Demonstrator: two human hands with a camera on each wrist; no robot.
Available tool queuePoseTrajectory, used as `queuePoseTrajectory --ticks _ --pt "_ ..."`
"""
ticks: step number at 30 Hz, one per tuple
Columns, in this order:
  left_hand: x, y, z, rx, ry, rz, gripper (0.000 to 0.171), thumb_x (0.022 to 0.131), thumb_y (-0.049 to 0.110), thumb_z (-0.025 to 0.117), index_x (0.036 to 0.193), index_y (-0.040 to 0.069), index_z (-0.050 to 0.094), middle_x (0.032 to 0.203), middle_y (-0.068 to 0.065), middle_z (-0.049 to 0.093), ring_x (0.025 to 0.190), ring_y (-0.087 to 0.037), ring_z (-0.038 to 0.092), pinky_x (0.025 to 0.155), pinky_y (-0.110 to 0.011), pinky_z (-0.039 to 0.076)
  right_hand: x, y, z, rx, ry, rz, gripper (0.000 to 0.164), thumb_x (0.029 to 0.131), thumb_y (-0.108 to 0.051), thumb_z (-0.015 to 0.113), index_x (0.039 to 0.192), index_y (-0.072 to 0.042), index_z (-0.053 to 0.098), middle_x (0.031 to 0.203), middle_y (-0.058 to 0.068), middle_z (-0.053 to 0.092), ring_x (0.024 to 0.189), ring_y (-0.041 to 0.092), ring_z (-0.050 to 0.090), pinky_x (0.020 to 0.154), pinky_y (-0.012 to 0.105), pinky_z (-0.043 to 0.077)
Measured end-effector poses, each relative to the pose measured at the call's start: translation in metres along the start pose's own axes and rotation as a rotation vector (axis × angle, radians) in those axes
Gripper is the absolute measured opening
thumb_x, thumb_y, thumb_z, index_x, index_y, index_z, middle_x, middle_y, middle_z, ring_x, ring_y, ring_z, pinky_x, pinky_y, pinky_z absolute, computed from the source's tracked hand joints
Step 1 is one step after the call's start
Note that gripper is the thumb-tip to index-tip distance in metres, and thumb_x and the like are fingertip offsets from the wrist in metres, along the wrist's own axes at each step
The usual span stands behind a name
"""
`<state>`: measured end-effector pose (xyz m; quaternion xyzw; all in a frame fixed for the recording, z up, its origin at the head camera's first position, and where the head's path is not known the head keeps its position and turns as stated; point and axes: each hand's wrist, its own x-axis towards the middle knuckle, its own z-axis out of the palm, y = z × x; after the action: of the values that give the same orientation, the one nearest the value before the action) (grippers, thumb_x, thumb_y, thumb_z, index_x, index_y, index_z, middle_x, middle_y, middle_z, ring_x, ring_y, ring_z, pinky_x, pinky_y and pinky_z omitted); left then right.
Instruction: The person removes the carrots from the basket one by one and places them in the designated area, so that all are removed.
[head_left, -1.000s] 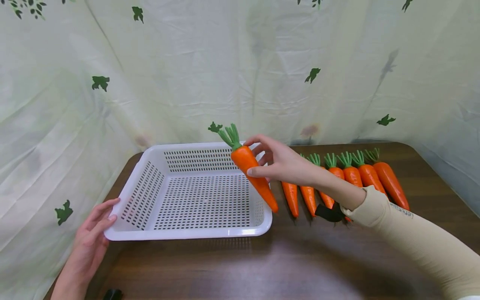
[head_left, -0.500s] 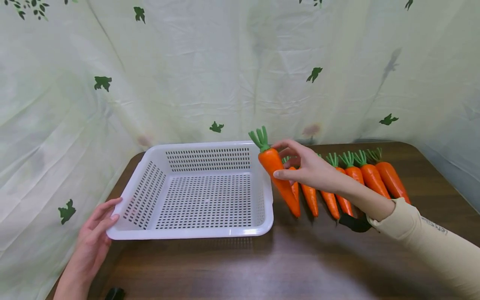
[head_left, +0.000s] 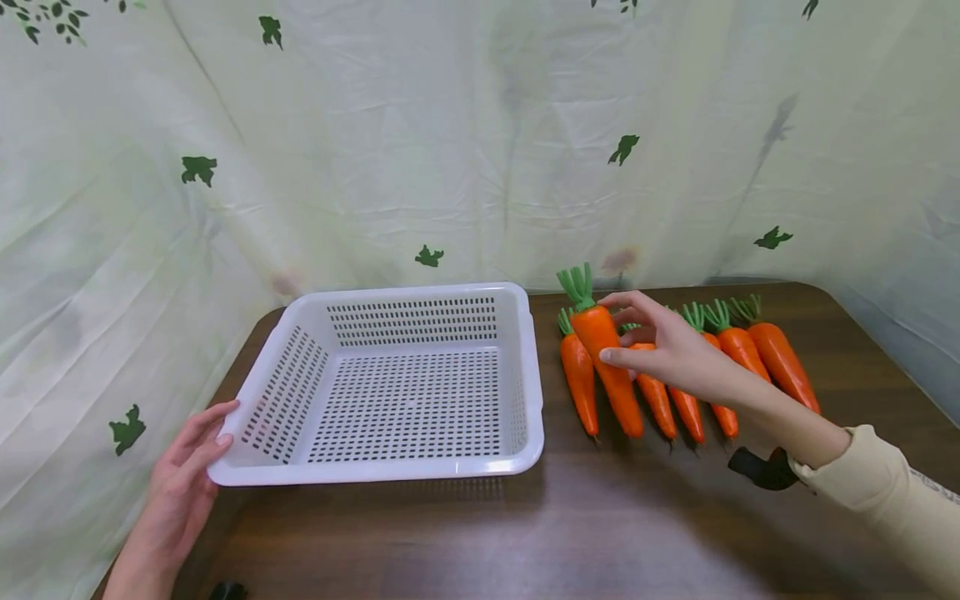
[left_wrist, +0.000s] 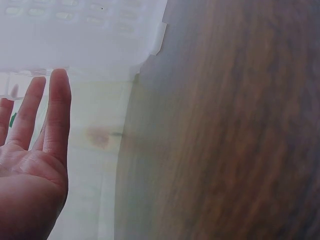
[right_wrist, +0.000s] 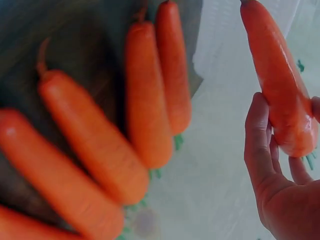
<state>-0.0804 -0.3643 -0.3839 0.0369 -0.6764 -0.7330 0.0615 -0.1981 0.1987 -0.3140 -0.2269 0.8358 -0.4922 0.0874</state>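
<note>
My right hand [head_left: 667, 346] pinches an orange carrot [head_left: 611, 371] with a green stem, thumb on its near side and fingers on the far side. The carrot is raised, tilted, its stem toward the back, overlapping the row of carrots in the head view. In the right wrist view, the held carrot [right_wrist: 280, 80] is between thumb and fingers. My left hand [head_left: 180, 483] touches the left front rim of a white perforated plastic basket [head_left: 375, 471] with nearly straight fingers. The left wrist view shows those fingers [left_wrist: 59, 110] just at the basket's edge. Nothing lies in the basket.
Several carrots [head_left: 783, 367] lie side by side on the brown wooden table [head_left: 600, 533], right of the basket; the forearm partly covers them. A pale curtain [head_left: 480, 150] with green leaf shapes hangs behind. A small black object [head_left: 227, 592] sits at the front left.
My right hand has carried the carrot from over the basket's right side to the right, above the row of carrots. My left hand has stayed at the basket rim.
</note>
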Motion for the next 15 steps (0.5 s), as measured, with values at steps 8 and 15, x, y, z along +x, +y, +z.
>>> queuePoseTrajectory --ticks 8,15 --pt "0.000 -0.001 -0.001 -0.011 -0.010 0.022 0.043 0.103 0.011 0.046 0.144 0.021 0.048 0.140 0.008 0.049 0.114 -0.009 0.056 0.082 -0.028 0.054 -0.021 0.014 -0.018 -0.041 0.042 0.048 0.059 0.092 -0.028 0.072 0.141 -0.021 0.041 0.133 0.011 0.049 0.100 0.031 0.057 0.068 0.045 0.056" --pt "0.000 -0.002 -0.001 -0.032 -0.033 0.046 0.042 0.103 0.008 0.044 0.143 0.018 0.049 0.138 0.007 0.051 0.113 -0.010 0.056 0.081 -0.028 0.055 -0.038 0.024 -0.035 -0.136 0.081 0.053 0.060 0.092 -0.028 0.071 0.143 -0.021 0.041 0.135 0.013 0.048 0.105 0.029 0.056 0.068 0.039 0.056"
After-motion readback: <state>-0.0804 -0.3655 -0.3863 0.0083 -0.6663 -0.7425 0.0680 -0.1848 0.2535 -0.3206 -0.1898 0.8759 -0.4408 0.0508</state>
